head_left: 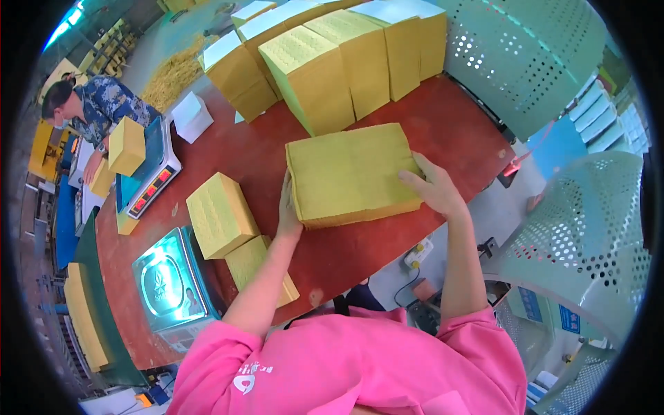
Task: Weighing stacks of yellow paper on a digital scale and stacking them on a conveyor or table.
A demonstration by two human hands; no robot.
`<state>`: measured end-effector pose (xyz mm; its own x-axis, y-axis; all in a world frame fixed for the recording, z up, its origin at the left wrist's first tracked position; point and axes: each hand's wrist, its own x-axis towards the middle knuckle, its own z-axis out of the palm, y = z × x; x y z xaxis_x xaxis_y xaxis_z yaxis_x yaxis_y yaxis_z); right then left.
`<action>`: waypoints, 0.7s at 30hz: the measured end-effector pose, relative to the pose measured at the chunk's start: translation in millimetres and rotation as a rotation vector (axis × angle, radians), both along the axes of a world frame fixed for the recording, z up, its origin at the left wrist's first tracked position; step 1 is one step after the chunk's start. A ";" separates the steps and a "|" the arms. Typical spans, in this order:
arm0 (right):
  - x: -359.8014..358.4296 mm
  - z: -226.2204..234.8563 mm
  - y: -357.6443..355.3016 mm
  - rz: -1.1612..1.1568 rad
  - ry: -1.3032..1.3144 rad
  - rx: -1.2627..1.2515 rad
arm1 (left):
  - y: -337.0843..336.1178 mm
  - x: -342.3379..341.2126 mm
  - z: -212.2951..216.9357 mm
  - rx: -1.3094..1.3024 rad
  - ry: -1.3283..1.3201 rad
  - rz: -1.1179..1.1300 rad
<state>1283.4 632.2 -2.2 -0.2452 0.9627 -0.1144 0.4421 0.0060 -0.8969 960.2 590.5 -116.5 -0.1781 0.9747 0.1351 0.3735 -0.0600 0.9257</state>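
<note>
Between my two hands is a thick rectangular stack of yellow paper [351,176] with slightly uneven edges, over the middle of the red table. My left hand [287,207] presses against its left end, the fingers partly hidden by the stack. My right hand [436,185] grips the right end, its thumb lying over the top. Whether the stack rests on the table or is lifted a little I cannot tell. Left of my left forearm are a yellow paper block [220,216] standing on end and another block [261,266] partly behind the arm.
Tall yellow stacks [339,69] stand along the far side of the red table [373,252]. A shiny metal-topped scale [169,277] is at the near left. Farther off, a digital scale [149,173] bears a yellow block; a co-worker [104,107] sits beyond. Perforated green metal guards [574,228] flank the right.
</note>
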 end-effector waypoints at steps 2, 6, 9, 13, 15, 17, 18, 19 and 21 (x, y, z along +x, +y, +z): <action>-2.5 11.8 0.5 0.027 -0.043 -0.005 | -4.1 -4.3 17.7 -0.104 -0.428 0.020; 4.1 -5.8 6.8 -0.016 -0.171 0.030 | -4.2 -36.1 20.3 -0.251 -0.340 0.024; 13.8 -2.8 9.0 -0.167 0.006 -0.044 | 2.6 -21.5 67.9 -0.414 -0.853 0.141; 20.7 -13.4 21.7 -0.284 0.077 -0.309 | 5.5 -9.7 89.3 -0.460 -0.708 -0.004; 6.6 -15.4 20.2 -0.171 0.012 -0.161 | 11.9 4.2 88.4 -0.450 -0.668 -0.024; -36.1 22.1 4.2 -0.208 0.003 -0.246 | 6.9 1.1 83.4 -0.454 -0.620 -0.005; -39.0 23.5 3.1 -0.208 0.020 -0.200 | 7.3 -2.2 82.5 -0.341 -0.600 -0.029; -36.4 21.0 4.6 -0.209 0.019 -0.202 | 9.5 -1.4 88.0 -0.236 -0.578 -0.063; -28.8 12.3 8.0 -0.168 0.280 -0.166 | 2.5 -2.5 100.7 -0.086 -0.438 -0.060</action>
<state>1254.6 640.2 10.1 -0.1291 0.9662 -0.2231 0.1621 -0.2014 -0.9660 957.7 593.0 -15.8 -0.1428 0.9895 -0.0224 -0.0566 0.0144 0.9983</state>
